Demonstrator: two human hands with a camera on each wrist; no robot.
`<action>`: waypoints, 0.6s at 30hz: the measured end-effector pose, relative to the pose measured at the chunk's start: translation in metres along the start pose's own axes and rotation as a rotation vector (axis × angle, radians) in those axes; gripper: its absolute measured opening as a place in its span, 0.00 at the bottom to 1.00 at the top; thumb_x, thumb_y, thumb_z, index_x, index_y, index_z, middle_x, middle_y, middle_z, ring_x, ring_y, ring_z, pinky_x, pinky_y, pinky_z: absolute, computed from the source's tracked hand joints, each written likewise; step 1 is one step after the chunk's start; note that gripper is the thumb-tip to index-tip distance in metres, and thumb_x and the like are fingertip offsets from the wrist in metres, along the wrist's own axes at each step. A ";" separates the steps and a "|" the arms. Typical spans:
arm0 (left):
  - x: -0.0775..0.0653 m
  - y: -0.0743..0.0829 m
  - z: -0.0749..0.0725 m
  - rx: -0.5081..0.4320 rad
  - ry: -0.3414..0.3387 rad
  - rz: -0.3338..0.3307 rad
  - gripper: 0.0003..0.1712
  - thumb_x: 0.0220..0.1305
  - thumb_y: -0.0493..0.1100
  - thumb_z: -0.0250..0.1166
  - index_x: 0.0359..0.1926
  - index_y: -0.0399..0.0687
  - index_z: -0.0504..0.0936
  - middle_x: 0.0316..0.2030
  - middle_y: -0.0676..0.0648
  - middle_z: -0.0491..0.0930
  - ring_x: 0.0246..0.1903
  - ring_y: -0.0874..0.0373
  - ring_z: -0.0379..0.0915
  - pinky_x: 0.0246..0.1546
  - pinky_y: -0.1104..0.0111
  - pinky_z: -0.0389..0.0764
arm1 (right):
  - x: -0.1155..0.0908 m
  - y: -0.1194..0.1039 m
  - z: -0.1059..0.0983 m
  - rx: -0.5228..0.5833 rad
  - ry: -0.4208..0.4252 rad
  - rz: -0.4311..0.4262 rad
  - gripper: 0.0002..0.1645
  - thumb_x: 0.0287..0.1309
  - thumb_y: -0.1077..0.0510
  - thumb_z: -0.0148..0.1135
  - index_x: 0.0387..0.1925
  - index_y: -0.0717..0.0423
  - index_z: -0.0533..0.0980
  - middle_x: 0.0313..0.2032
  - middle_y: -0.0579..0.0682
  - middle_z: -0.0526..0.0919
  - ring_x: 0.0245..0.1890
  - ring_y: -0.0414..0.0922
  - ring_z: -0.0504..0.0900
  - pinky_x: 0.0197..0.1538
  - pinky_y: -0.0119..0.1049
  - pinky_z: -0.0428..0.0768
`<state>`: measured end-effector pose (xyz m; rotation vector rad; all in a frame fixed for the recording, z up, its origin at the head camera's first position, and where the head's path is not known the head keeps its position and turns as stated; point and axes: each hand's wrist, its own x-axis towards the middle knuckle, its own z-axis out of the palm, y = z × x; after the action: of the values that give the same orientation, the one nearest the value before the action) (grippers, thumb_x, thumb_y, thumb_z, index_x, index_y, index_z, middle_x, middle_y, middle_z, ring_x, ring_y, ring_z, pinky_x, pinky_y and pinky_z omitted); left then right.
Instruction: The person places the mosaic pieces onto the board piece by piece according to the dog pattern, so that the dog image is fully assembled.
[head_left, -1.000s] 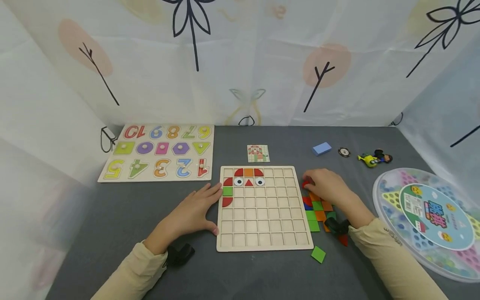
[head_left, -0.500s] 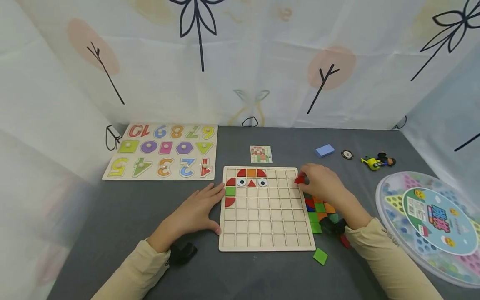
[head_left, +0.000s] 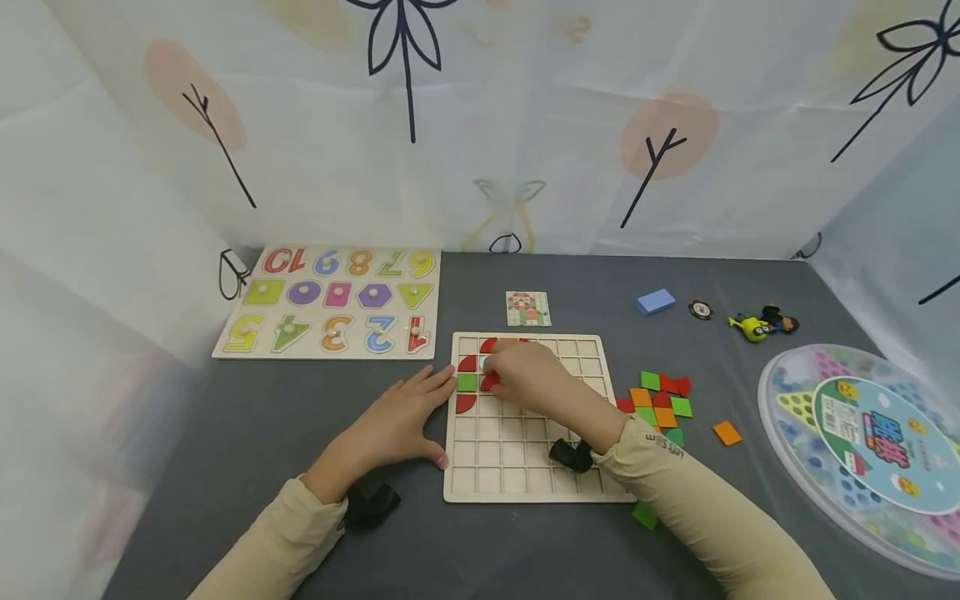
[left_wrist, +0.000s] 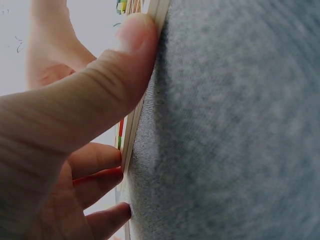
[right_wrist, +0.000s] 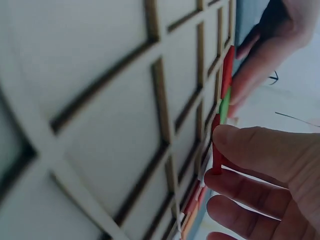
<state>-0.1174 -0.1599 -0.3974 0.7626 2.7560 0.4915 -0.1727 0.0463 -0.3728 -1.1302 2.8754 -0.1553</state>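
Note:
A wooden grid board (head_left: 498,454) lies on the grey table. Along its left edge my left hand (head_left: 390,425) rests with fingers spread, the thumb (left_wrist: 135,40) against the board's side. My right hand (head_left: 528,375) reaches over the upper left cells. Between its thumb and index finger it pinches a red tile (right_wrist: 216,147), held on edge close over the grid. In the left column a green square tile (head_left: 467,382) sits between two red tiles with rounded corners, the lower being a red tile (head_left: 466,404). The right hand hides most of the top row pieces.
Right of the board lies a group of red, green and orange tiles (head_left: 662,404), with a lone orange tile (head_left: 727,433) beyond. A pattern card (head_left: 528,308) is behind the board. A number puzzle (head_left: 330,304) stands back left; a round game box (head_left: 772,392) sits at right.
My right hand has brought the red tile from the group at the right, across the board, to its upper left cells. The left hand stays at the left edge. The view shifts slightly.

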 end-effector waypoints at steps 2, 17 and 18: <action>0.000 0.000 0.000 -0.004 -0.002 0.000 0.60 0.31 0.62 0.72 0.66 0.46 0.56 0.67 0.48 0.49 0.67 0.47 0.40 0.57 0.43 0.53 | 0.002 -0.002 0.001 -0.002 -0.013 0.008 0.03 0.46 0.56 0.65 0.27 0.47 0.79 0.26 0.41 0.74 0.24 0.36 0.71 0.26 0.31 0.70; 0.002 0.000 0.000 0.000 -0.009 -0.016 0.61 0.29 0.63 0.72 0.66 0.46 0.57 0.67 0.49 0.49 0.66 0.47 0.40 0.57 0.43 0.53 | -0.022 0.014 -0.020 0.090 0.007 0.081 0.15 0.48 0.54 0.65 0.41 0.47 0.80 0.39 0.44 0.78 0.35 0.40 0.78 0.34 0.34 0.75; 0.002 0.000 0.000 0.001 -0.007 -0.018 0.61 0.29 0.63 0.72 0.66 0.46 0.57 0.67 0.49 0.49 0.67 0.47 0.40 0.57 0.43 0.53 | -0.029 0.021 -0.027 0.102 0.022 0.104 0.16 0.48 0.55 0.65 0.43 0.48 0.79 0.40 0.44 0.78 0.36 0.41 0.78 0.35 0.35 0.75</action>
<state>-0.1193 -0.1585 -0.3982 0.7383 2.7548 0.4826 -0.1678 0.0834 -0.3483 -0.9661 2.8991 -0.3078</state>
